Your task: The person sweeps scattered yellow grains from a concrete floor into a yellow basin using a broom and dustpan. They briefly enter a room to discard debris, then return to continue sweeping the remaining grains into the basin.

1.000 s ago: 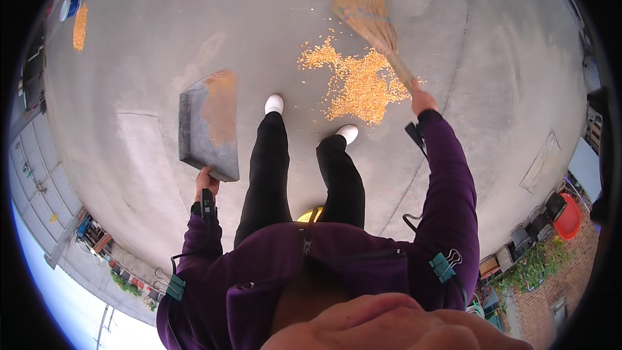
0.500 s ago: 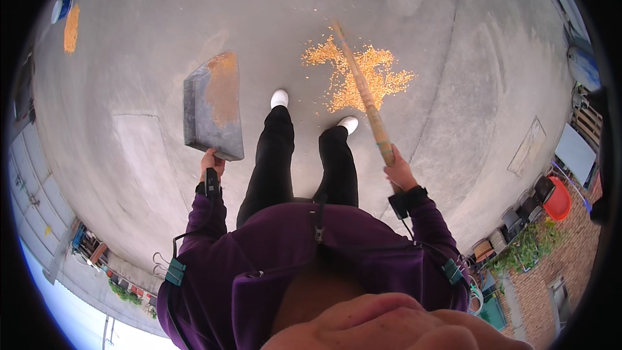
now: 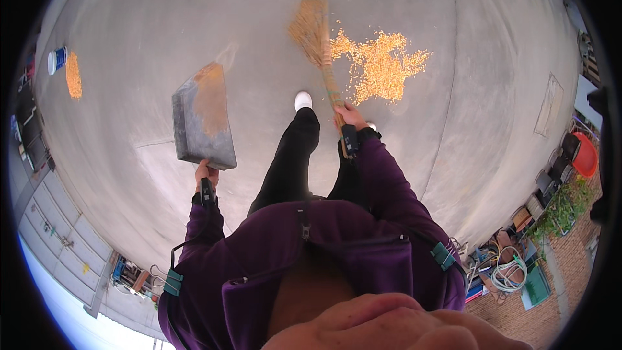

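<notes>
My left hand [image 3: 206, 174] is closed on the near end of a grey metal dustpan [image 3: 194, 120], whose inner face carries a tan, dusty stain. In my right hand [image 3: 350, 116] is the handle of a straw broom [image 3: 311, 29]. The broom's bristles fan out ahead of my feet, just left of a spread pile of yellow corn kernels [image 3: 382, 68]. A few loose kernels lie around that pile's edges. The dustpan is held to the left of my legs, apart from the pile.
A smaller strip of kernels [image 3: 74, 76] lies far left beside a blue and white bucket [image 3: 57, 61]. At the right edge stand a red basin [image 3: 585, 155], green plants [image 3: 562, 210] and a coiled hose [image 3: 509, 273]. A pale metal gate [image 3: 58, 220] is at the left.
My right hand has swung the broom left and inward, bringing its bristles into view left of the pile. The dustpan stays in my left hand, slightly shifted. My view has turned a little.
</notes>
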`<state>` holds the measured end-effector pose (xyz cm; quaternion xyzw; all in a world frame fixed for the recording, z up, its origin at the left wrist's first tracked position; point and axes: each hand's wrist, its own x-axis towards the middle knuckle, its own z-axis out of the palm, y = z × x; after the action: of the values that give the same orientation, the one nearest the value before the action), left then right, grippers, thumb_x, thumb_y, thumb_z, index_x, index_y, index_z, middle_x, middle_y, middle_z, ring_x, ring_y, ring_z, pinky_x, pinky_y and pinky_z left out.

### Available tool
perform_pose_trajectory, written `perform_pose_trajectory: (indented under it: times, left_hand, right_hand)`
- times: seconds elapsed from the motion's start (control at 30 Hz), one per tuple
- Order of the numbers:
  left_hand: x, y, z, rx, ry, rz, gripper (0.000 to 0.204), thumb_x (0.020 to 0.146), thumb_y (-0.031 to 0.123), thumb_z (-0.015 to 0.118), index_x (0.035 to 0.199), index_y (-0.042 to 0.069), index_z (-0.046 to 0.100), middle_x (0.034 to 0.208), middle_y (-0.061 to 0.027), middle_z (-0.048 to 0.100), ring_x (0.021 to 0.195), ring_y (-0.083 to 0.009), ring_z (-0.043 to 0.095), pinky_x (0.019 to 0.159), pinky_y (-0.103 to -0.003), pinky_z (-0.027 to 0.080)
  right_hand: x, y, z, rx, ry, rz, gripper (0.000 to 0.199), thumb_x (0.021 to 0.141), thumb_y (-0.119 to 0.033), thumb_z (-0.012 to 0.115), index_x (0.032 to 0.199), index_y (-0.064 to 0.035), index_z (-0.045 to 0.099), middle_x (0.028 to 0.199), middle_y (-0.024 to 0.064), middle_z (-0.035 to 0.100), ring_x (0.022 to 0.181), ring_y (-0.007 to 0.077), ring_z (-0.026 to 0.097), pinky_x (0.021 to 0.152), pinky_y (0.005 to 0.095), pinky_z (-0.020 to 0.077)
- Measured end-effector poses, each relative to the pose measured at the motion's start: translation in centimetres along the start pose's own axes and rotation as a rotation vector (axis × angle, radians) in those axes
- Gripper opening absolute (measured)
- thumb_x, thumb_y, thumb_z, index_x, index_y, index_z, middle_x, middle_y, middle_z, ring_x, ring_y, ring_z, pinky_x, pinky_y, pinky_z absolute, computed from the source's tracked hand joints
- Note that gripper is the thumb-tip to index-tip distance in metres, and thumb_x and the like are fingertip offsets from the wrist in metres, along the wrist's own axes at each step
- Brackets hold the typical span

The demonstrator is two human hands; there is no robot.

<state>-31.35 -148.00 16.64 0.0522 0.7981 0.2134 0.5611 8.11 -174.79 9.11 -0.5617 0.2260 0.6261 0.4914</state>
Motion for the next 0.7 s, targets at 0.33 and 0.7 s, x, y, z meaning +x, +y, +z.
perform_pose_trajectory:
  times: [0.33, 0.7]
  left_hand:
    - [-2.2, -0.8, 2.8, 0.097, -0.081, -0.034, 0.019, 0.077, 0.006, 0.049, 0.095, 0.001, 0.05, 0.097, -0.0095, 0.056, 0.09, -0.0228, 0.053, 0.08, -0.034, 0.045]
    - [-4.7, -3.5, 3.0, 0.184, -0.137, -0.011, 0.013, 0.076, 0.006, 0.05, 0.087, 0.001, 0.052, 0.09, -0.0091, 0.057, 0.086, -0.0218, 0.054, 0.077, -0.034, 0.046]
  right_hand:
    - [-13.9, 7.5, -7.9, 0.151, 0.228, 0.052, 0.039, 0.08, -0.021, 0.052, 0.116, -0.0115, 0.04, 0.064, 0.0076, 0.049, 0.049, 0.0172, 0.051, 0.042, 0.0286, 0.0436]
    - [-17.2, 11.0, -4.1, -0.146, 0.069, -0.035, 0.051, 0.078, -0.022, 0.054, 0.124, -0.0134, 0.032, 0.065, 0.0047, 0.049, 0.048, 0.0133, 0.05, 0.043, 0.0271, 0.0443]
